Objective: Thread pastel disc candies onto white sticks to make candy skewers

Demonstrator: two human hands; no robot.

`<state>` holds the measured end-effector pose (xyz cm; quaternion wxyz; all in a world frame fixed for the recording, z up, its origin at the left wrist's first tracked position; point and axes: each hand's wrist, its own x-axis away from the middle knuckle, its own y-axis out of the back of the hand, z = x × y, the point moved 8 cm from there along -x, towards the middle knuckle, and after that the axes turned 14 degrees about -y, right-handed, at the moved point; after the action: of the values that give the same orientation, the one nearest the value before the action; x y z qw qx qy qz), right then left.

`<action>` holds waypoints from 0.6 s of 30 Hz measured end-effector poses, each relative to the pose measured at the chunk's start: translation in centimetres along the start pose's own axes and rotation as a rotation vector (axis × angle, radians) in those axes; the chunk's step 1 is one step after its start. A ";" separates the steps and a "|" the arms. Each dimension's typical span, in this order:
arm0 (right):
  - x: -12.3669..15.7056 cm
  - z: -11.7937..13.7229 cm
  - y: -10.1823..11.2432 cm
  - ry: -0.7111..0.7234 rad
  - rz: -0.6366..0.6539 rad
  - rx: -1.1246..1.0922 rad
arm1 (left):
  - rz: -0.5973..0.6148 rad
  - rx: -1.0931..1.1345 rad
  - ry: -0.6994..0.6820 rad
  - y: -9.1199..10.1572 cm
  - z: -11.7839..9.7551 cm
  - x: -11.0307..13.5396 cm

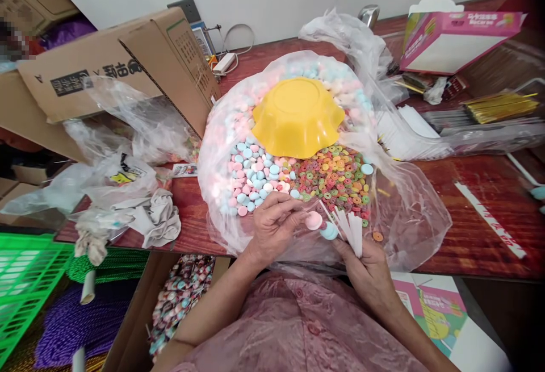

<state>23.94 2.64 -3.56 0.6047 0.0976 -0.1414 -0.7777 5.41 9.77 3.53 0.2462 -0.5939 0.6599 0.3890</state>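
- The left hand (275, 224) is pinching a pink candy disc (314, 220) between thumb and fingertips, holding it at the hand's 3 o'clock, over the near lip of the clear plastic bag (409, 213).
- The right hand (366, 264) is closing tightly round a fan of white sticks (351, 230). A blue candy disc (328, 230) is sitting at this hand's 11 o'clock, touching the sticks and just beside the pink disc. Whether it is fixed on a stick, I cannot tell.
- Judging by the scene, the work is sitting somewhere mid-way: nearly all the sticks in hand are showing bare, and the bag is lying heaped full.
- The bag is resting on the wooden table (468, 201), holding pastel discs (251, 176) at its 9 o'clock side and coloured ring candies (336, 179) at its 4 o'clock side.
- A yellow bowl (297, 115) is lying upside down on the heap at 12 o'clock, so it is holding nothing that shows.
- Below the table edge, at 7 o'clock, a cardboard box (140, 304) is holding a pile of pastel candy pieces (183, 289), likely the finished share.
- A pink carton (451, 37) is standing open at 2 o'clock, its contents hidden.
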 end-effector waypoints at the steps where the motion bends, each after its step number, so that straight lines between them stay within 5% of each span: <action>1: 0.1 -0.1 -0.3 -0.017 0.010 -0.027 | -0.039 0.007 0.020 0.2 0.1 0.0; 6: 0.6 0.3 -1.7 -0.007 0.071 -0.104 | -0.076 -0.034 -0.012 1.0 0.2 -0.2; 12: 0.6 1.8 -1.7 0.119 0.081 -0.034 | 0.229 -0.056 -0.232 -0.7 -1.3 0.0; 14: 0.5 1.9 -1.6 0.124 0.087 -0.037 | 0.174 0.044 -0.110 -0.6 -0.7 0.2; 18: 0.3 2.1 -1.5 0.123 0.093 -0.063 | -0.138 0.365 0.332 0.0 2.2 1.2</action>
<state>21.88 2.93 -2.09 0.6503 0.1195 -0.0836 -0.7455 4.92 10.86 1.30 0.2637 -0.6390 0.7084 0.1428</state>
